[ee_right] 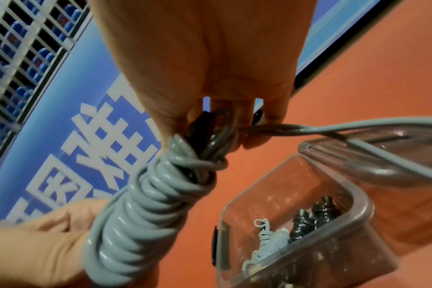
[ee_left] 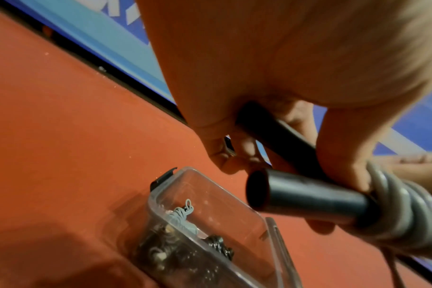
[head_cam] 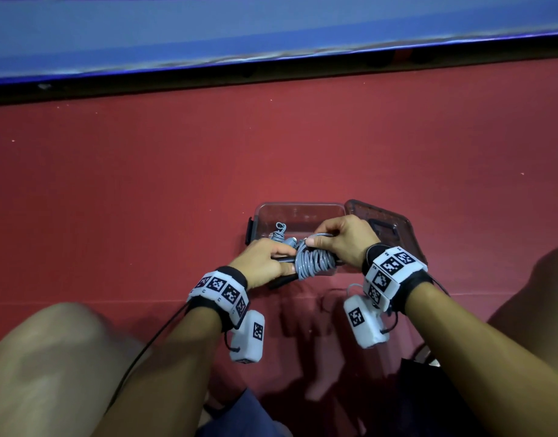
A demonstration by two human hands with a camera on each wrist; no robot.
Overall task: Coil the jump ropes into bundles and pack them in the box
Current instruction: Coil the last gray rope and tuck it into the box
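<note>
A grey jump rope is wound in tight coils around its two black handles. My left hand grips the handles' left ends just in front of the box. My right hand holds the bundle's other end and pinches the loose rope end against the coils. The clear plastic box lies open on the red floor right behind my hands. Inside it sit a light grey coiled rope and a dark coiled bundle.
The box's tinted lid lies open to the right of the box, behind my right wrist. A blue banner with white characters runs along the far edge of the red floor. My knees frame the bottom of the head view.
</note>
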